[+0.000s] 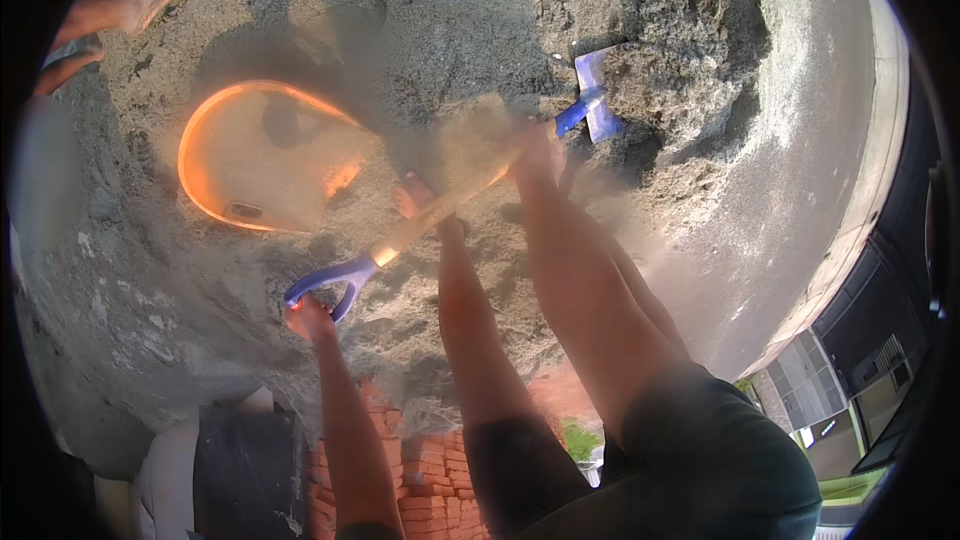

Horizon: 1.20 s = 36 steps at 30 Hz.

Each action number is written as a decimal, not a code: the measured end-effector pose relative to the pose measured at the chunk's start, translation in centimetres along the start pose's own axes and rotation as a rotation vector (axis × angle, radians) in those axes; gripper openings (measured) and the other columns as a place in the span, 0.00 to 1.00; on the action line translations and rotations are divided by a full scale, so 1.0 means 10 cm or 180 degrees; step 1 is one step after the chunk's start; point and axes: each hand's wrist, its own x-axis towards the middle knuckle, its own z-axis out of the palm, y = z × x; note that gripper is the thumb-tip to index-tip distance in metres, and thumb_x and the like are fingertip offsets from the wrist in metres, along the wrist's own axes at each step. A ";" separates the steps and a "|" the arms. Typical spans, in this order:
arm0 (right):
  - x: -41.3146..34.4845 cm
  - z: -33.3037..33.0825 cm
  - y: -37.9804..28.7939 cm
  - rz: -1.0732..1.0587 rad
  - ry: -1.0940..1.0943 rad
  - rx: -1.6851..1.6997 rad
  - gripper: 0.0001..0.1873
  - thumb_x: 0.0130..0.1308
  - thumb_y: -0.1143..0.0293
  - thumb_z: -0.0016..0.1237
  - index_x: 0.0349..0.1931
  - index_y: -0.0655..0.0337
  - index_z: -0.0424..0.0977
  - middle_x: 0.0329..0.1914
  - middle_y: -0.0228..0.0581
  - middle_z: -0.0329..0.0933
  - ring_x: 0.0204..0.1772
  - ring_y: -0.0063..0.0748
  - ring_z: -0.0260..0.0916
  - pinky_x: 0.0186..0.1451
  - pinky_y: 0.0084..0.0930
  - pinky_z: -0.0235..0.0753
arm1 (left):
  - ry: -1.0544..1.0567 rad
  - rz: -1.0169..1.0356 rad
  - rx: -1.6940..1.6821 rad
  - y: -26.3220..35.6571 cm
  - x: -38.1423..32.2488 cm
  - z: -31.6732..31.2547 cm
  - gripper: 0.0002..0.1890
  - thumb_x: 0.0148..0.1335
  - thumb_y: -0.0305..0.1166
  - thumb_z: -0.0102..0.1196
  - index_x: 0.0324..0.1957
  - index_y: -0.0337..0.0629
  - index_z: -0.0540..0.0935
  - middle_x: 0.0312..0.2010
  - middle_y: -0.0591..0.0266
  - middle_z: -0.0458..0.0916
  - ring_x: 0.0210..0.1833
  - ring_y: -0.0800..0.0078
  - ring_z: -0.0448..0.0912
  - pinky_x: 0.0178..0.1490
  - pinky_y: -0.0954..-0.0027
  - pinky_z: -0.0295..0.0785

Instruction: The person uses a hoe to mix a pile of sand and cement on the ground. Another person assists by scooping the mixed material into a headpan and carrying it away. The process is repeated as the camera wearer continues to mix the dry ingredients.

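Observation:
A shovel with a wooden shaft (457, 199) slants across the middle of the view. My left hand (309, 319) grips its blue D-handle (360, 274) at the lower left. Farther up, my right hand (537, 150) is closed around the shaft near the blue socket. The blue blade (596, 90) meets the heap of grey sand (675, 82), which hides part of it. Left of the shaft, an orange plastic tub (182, 165) with a slot in its wall holds sandy material. My bare foot (414, 195) is beside the shaft, on the sand.
Another person's bare feet (161, 0) are at the upper left. Stacked red bricks (435, 480) and a dark sheet (251, 472) lie at the bottom. Paved road (817, 127) curves along the right, with building fronts (810, 382) beyond.

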 end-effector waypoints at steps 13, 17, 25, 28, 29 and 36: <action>-2.42 -1.01 1.83 0.0606 -0.0397 -0.1421 0.09 0.61 0.64 0.47 0.30 0.57 0.63 0.18 0.30 0.61 0.19 0.25 0.61 0.24 0.27 0.67 | 0.1145 -0.1086 0.0420 -3.54 -1.48 -3.63 0.17 0.61 0.37 0.48 0.42 0.29 0.75 0.28 0.55 0.79 0.29 0.68 0.77 0.31 0.65 0.70; -3.61 -0.77 1.78 0.0233 -0.0119 -0.2573 0.09 0.59 0.66 0.48 0.31 0.60 0.66 0.17 0.32 0.64 0.17 0.27 0.64 0.22 0.29 0.67 | 0.1634 -0.1945 -0.0418 -3.47 -3.07 -3.93 0.12 0.63 0.35 0.48 0.24 0.40 0.71 0.05 0.62 0.63 0.06 0.72 0.64 0.10 0.70 0.59; -3.15 -0.82 2.35 -0.0403 -0.0201 -0.5087 0.21 0.53 0.63 0.55 0.43 0.69 0.72 0.28 0.48 0.77 0.31 0.40 0.78 0.33 0.38 0.76 | 0.0890 -0.3690 -0.1532 -3.03 -3.79 -3.72 0.06 0.54 0.34 0.55 0.28 0.45 0.74 0.17 0.62 0.72 0.20 0.66 0.73 0.25 0.63 0.68; -3.28 -0.86 2.07 0.0061 -0.0228 -0.4470 0.15 0.56 0.65 0.52 0.38 0.66 0.71 0.24 0.43 0.74 0.27 0.38 0.75 0.29 0.37 0.74 | 0.0808 -0.3545 -0.1437 -3.06 -3.75 -3.95 0.07 0.55 0.36 0.56 0.30 0.46 0.75 0.18 0.61 0.74 0.22 0.65 0.75 0.29 0.59 0.71; -3.37 -0.84 1.90 0.0291 -0.0301 -0.4072 0.13 0.57 0.65 0.51 0.36 0.65 0.70 0.23 0.41 0.72 0.25 0.37 0.74 0.28 0.37 0.73 | 0.0892 -0.3569 -0.1165 -2.89 -3.66 -4.07 0.07 0.57 0.36 0.55 0.28 0.46 0.73 0.16 0.61 0.72 0.19 0.67 0.73 0.27 0.59 0.70; -3.67 -0.02 0.92 0.1610 -0.0415 -0.1040 0.08 0.65 0.72 0.42 0.41 0.57 0.60 0.22 0.34 0.60 0.23 0.29 0.61 0.28 0.31 0.69 | 0.0650 -0.1243 -0.1237 -0.25 -2.74 -3.94 0.06 0.60 0.27 0.51 0.27 0.41 0.70 0.10 0.65 0.64 0.08 0.73 0.64 0.14 0.69 0.66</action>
